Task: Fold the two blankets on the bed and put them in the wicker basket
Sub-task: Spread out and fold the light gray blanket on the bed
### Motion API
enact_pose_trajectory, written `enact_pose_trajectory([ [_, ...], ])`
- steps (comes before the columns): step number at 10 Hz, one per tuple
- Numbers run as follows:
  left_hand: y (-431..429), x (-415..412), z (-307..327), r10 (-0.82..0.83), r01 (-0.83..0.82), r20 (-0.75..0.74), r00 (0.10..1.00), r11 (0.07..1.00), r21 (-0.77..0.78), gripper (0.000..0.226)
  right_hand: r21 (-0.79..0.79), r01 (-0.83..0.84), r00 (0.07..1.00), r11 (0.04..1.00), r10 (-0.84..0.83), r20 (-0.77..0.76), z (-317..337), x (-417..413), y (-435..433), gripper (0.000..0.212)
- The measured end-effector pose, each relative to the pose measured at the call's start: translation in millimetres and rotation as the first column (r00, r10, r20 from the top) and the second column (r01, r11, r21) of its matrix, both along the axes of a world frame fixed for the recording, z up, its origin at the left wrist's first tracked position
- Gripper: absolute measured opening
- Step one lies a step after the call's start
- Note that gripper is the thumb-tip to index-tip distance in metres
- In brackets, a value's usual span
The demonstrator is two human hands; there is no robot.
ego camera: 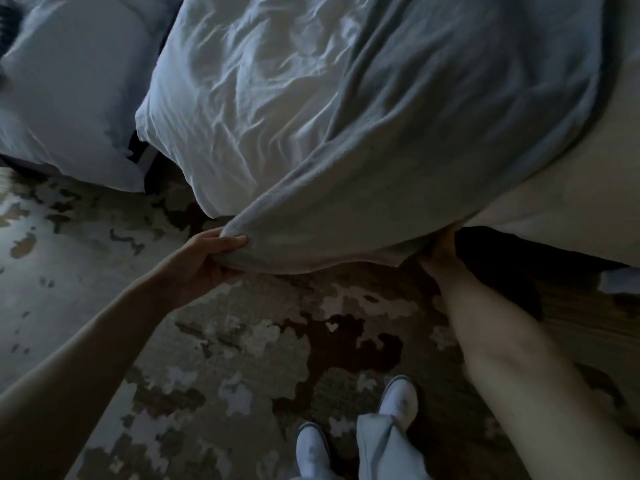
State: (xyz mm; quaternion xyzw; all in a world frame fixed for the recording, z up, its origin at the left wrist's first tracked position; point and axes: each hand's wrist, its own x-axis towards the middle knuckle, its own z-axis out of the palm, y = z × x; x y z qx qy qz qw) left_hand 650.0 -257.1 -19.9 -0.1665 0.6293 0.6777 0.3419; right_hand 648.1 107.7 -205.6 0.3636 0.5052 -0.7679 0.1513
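Head view, and the grey blanket (433, 126) is seen spread over the right half of the bed (554, 202), with its near edge hanging off the mattress toward the lower middle of the frame. One corner of that edge is pinched by the left hand (204, 261) at centre left. One of the fingers (235, 241) is laid on top of the fabric and the rest are curled beneath it. At centre right the other end of the edge is met by the right hand (438, 252). Its fingers are hidden under the cloth, so whether anything is gripped there cannot be told. The hem sags between the two hands, above the patterned rug (242, 341).

The blanket is judged to be soft, light fleece: limp, easily bunched, and likely to drag on the white bedding (249, 98) crumpled beside it at the upper middle. Nothing fragile is at stake. The best hold is judged to be at the corners, pinched firmly, so that the edge can be kept taut and the cloth lifted clear for a fold. A second blanket cannot be picked out with certainty, and no wicker basket is shown. A pillow (69, 81) is seen at the upper left and white shoes (398, 396) at the bottom of the frame.
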Motion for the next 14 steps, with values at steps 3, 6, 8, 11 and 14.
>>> enact_pose_trajectory([
  [3, 24, 39, 2, 0.143, -0.133, 0.125, 0.982, 0.987, -0.09, 0.039, 0.126, 0.119, 0.946, 0.985, -0.151, 0.288, 48, 106, 9, 0.048],
  [6, 51, 79, 36, 0.188, -0.186, -0.003, 0.982, 0.969, -0.164, 0.009, 0.373, 0.198, 0.91, 0.907, -0.311, 0.274, 119, 211, 8, 0.054],
  [8, 66, 82, 70, 0.177, -0.19, -0.094, 0.98, 0.969, -0.157, 0.015, 0.733, 0.058, 0.951, 0.678, -0.26, 0.166, 186, 234, 36, 0.039],
  [11, 76, 73, 89, 0.098, -0.125, -0.136, 0.986, 0.97, -0.207, 0.015, 0.678, -0.188, 0.959, 0.71, -0.016, 0.283, 225, 238, 66, 0.033],
  [14, 70, 67, 87, 0.0, -0.051, -0.14, 0.99, 0.932, -0.358, 0.015, 0.715, -0.284, 0.954, 0.638, 0.115, 0.276, 236, 237, 85, 0.029],
])
